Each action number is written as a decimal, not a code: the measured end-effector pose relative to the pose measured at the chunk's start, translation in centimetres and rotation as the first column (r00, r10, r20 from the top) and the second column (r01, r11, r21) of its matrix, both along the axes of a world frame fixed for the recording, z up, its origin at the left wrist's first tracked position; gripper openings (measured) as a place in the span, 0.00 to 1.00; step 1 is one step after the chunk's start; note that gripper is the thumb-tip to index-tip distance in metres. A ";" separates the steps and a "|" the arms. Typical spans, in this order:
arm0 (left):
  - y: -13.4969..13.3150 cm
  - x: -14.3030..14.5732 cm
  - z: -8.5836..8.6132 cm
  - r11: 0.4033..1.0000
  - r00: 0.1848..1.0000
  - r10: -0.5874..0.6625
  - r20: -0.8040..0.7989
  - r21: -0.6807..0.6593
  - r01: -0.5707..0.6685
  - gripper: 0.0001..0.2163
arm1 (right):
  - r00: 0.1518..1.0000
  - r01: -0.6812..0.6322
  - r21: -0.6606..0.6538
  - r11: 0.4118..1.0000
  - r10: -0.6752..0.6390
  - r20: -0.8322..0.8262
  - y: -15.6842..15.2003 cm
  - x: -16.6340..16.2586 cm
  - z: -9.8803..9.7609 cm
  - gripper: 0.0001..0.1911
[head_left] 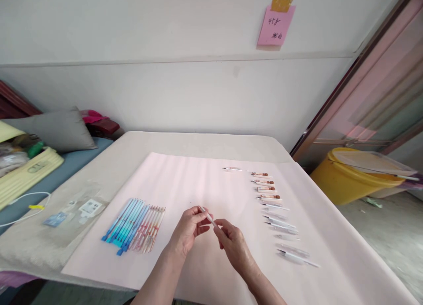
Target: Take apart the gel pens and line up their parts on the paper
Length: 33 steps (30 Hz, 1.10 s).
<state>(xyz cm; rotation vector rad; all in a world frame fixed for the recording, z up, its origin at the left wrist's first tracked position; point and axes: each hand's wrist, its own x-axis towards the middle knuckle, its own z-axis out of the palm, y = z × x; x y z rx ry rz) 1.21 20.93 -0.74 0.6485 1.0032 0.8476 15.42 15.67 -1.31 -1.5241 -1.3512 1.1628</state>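
My left hand (189, 228) and my right hand (233, 242) meet over the pink sheet (185, 177) near the table's front. Both pinch one thin white pen (206, 215), the left at its upper end, the right at its lower end. To the left lies a tight row of several blue and clear pink pen barrels (134, 225). To the right runs a column of pen parts: brown-tipped pieces (264, 186) at the far end and clear refills and caps (282, 234) nearer to me.
The table (139, 140) is covered in beige cloth. Clear plastic packets (76, 208) lie at its left. Beyond are a grey pillow (59, 129) and a white cable (26, 199). A yellow tub (350, 177) stands on the floor to the right, and a pink note (275, 25) is on the wall.
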 end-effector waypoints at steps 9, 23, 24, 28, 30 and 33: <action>1.3 -1.1 -0.5 0.965 0.965 0.261 0.027 -0.024 -0.260 0.10 | 0.998 -0.041 -0.071 0.997 0.044 0.047 0.1 0.7 0.7 0.17; 1.6 -1.5 -0.7 0.932 0.929 0.360 0.084 -0.070 -0.354 0.07 | 0.996 0.048 -0.077 0.996 -0.053 -0.075 0.9 2.4 0.2 0.17; 1.4 -1.2 -0.7 0.938 0.936 0.343 0.076 -0.077 -0.338 0.07 | 0.992 0.049 -0.078 0.996 -0.058 -0.109 0.8 2.1 0.1 0.17; 0.6 0.1 -1.0 0.965 0.964 0.256 0.067 -0.083 -0.250 0.08 | 0.981 0.013 -0.119 0.993 -0.036 -0.188 0.7 1.1 0.0 0.13; 0.7 0.2 -1.1 0.962 0.960 0.269 0.075 -0.074 -0.264 0.08 | 0.981 0.028 -0.139 0.990 -0.054 -0.184 0.8 1.2 0.0 0.11; 1.2 -0.6 -1.1 0.934 0.931 0.355 0.084 -0.068 -0.350 0.07 | 0.974 0.073 -0.165 0.984 -0.106 -0.202 1.2 2.2 0.3 0.10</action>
